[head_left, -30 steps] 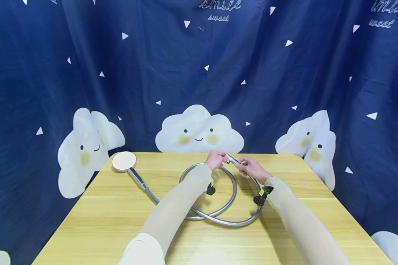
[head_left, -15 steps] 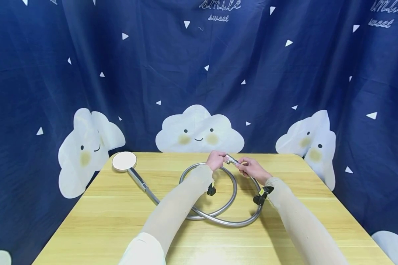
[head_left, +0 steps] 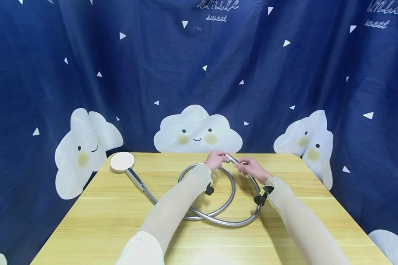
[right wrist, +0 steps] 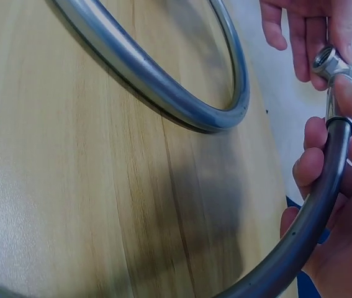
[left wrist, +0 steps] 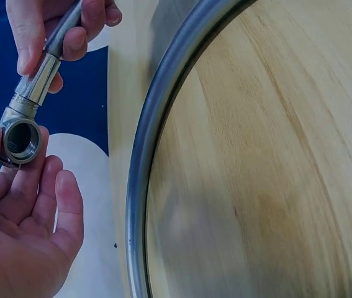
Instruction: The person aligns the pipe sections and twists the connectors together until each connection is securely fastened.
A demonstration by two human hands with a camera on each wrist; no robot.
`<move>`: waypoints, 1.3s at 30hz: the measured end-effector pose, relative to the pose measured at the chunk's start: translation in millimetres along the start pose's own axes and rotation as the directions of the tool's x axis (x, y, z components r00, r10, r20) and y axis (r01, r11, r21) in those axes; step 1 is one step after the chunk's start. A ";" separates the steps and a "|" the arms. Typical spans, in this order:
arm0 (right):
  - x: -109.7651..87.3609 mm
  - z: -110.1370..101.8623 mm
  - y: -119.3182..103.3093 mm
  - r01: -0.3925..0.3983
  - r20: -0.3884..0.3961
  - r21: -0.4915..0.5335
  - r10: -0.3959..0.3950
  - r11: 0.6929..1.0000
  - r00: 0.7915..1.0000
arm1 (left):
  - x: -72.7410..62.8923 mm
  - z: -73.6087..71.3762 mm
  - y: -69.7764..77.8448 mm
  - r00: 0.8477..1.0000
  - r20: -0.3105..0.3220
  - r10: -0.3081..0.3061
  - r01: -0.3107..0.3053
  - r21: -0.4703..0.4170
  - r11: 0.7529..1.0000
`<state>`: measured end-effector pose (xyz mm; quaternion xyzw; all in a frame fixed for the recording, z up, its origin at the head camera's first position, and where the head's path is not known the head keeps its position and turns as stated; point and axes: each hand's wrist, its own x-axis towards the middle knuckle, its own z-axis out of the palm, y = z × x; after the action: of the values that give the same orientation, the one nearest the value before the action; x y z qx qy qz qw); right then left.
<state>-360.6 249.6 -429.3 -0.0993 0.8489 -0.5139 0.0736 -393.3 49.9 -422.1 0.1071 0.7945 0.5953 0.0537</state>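
At the far middle of the table, my left hand [head_left: 215,160] pinches a small chrome threaded fitting [left wrist: 22,141] between thumb and fingers. Its round open port shows in the left wrist view. My right hand [head_left: 254,170] holds the smooth metal end sleeve [left wrist: 41,82] of a grey shower hose [right wrist: 321,186], fingers and thumb curled round it. Sleeve and fitting meet in line; how far their threads engage is hidden. From there the hose loops over the table under my left forearm and runs to a round shower head [head_left: 122,162] with a pale face at the far left.
The pale wooden table [head_left: 96,221] has its far edge just behind my hands. A dark blue curtain [head_left: 172,66] with white clouds and triangles hangs around the back and sides. Hose loops [head_left: 233,187] lie between and in front of my wrists.
The head view has shifted slightly, moving the background and shower head a little to the left. Both hands keep nearly the same place and grasp on the fitting and hose end.
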 end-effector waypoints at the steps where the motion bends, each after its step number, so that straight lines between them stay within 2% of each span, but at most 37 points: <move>1: 0.6 -0.5 0.3 -0.003 0.000 -0.002 0.003 1.000 1.000 | 0.1 0.2 0.0 1.000 -0.001 0.000 0.000 0.000 1.000; 7: 1.1 -0.8 1.3 -0.015 -0.025 -0.011 0.015 1.000 1.000 | 4.4 3.8 -1.6 1.000 0.000 -0.011 0.011 0.008 1.000; 17: -2.3 -0.7 3.2 0.040 -0.032 0.021 -0.040 0.999 0.999 | 9.3 8.6 -4.6 0.999 0.022 -0.036 0.035 0.001 0.999; 25: 0.2 1.2 5.8 0.036 -0.050 0.016 -0.035 0.999 0.998 | 10.6 9.0 -4.8 0.998 0.003 -0.061 0.061 -0.004 0.998; 31: 0.0 3.7 6.0 0.049 -0.075 -0.001 -0.049 0.999 0.996 | 10.5 4.2 -8.1 0.998 -0.035 -0.047 0.049 0.068 0.996; 35: -1.1 2.5 10.0 0.039 -0.126 -0.095 -0.051 0.995 0.991 | 9.6 -0.6 -10.5 0.999 -0.047 -0.024 0.030 0.144 0.989; 39: -0.5 0.6 15.4 0.040 -0.144 -0.160 -0.063 0.986 0.988 | 6.7 -4.8 -11.0 0.999 -0.041 -0.009 0.016 0.178 0.984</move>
<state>-361.4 256.2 -443.2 -0.0883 0.8870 -0.4531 -0.0110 -402.0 44.1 -430.9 0.0943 0.8462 0.5235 0.0316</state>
